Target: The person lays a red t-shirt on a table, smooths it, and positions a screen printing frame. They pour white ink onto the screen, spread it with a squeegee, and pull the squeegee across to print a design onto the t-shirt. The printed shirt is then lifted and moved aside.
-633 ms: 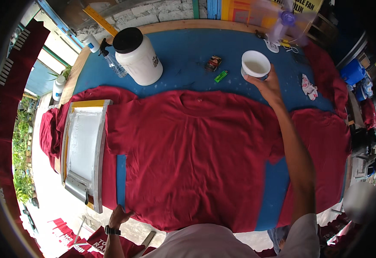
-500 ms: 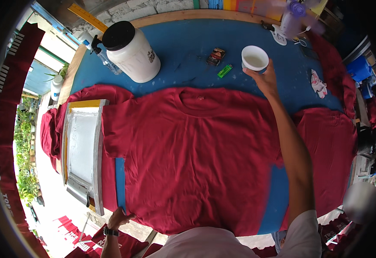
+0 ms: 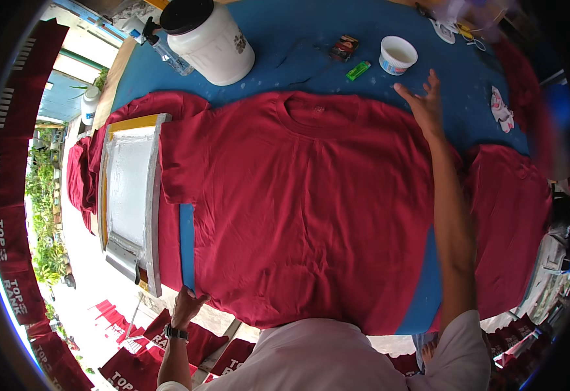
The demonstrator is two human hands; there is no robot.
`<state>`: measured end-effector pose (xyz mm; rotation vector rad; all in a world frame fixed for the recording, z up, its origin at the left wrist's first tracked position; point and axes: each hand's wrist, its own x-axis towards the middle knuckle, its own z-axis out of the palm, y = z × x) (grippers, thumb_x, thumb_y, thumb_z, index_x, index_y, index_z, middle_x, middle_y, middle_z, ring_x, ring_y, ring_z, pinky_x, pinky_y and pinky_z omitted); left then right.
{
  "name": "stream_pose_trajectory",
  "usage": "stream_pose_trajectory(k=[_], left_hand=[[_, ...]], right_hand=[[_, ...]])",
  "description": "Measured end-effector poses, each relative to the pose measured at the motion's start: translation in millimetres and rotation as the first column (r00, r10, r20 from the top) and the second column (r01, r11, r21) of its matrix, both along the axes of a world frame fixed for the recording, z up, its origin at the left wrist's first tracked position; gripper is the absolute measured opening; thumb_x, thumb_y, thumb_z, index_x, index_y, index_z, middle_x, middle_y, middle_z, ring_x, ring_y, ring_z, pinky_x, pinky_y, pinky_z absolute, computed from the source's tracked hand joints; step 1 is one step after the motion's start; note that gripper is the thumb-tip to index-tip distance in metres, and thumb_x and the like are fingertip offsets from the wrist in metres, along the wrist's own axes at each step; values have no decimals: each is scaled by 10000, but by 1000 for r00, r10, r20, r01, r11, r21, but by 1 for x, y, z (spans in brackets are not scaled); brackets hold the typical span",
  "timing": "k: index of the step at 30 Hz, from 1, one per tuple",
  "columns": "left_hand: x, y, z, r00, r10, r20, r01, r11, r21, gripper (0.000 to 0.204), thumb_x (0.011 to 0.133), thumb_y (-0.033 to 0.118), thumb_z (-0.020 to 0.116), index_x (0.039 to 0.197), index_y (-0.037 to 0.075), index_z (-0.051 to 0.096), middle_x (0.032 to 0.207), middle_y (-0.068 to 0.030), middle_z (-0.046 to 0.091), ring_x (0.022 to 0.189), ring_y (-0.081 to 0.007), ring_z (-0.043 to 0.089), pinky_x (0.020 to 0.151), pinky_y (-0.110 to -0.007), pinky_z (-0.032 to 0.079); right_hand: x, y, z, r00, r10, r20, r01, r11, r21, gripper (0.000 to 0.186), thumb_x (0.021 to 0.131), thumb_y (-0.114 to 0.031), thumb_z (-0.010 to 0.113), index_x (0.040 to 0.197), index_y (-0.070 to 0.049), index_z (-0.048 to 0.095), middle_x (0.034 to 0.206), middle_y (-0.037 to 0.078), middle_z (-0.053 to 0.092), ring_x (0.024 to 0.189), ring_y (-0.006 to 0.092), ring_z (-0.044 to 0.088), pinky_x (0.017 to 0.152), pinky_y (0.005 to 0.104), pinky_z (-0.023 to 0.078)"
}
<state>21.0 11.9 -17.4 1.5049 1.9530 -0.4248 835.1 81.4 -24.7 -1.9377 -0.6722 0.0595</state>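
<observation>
A maroon T-shirt (image 3: 311,195) lies spread across the blue tabletop, its collar at the far side. At the near left corner of its hem, my left hand (image 3: 186,307) has its fingers closed on the cloth; part of the fingers is hidden. My right hand (image 3: 426,107) hovers beyond the shirt's right shoulder with spread fingers and nothing in them. Just past it, a white plastic cup (image 3: 397,57) stands apart from the fingertips on the table. To the shirt's left sleeve side, a screen-printing frame (image 3: 130,189) with a squeegee (image 3: 123,260) rests on more maroon cloth.
A large white jar (image 3: 216,49) with a black lid and a spray bottle (image 3: 171,57) stand far left. Near the cup lie a green lighter (image 3: 358,70) and a small dark box (image 3: 344,47). A crumpled rag (image 3: 501,109) and another maroon shirt (image 3: 506,228) are at right.
My right hand has let go of the cup and drawn back toward me, fingers spreading. The view has tilted nearer; my left hand stays at the hem corner.
</observation>
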Motion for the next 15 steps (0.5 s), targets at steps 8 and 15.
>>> stream_pose_trajectory(k=[8, 15], left_hand=[[-5, -64, -46, 763, 264, 590, -434, 886, 164, 742, 943, 419, 910, 1324, 44, 396, 866, -69, 598, 768, -182, 580, 693, -398, 503], [-3, -62, -66, 610, 167, 775, -488, 849, 201, 761, 923, 450, 938, 1303, 98, 380, 982, -7, 548, 903, -112, 494, 790, -304, 440]], right_hand=[[-267, -390, 35, 979, 7, -204, -75, 941, -330, 494, 893, -203, 933, 1293, -47, 688, 1109, 96, 709, 964, 216, 664, 846, 385, 530], [-381, -514, -4, 969, -177, -175, 75, 878, -473, 526, 912, -258, 911, 1293, -19, 639, 1114, 169, 675, 983, 331, 664, 889, 472, 536]])
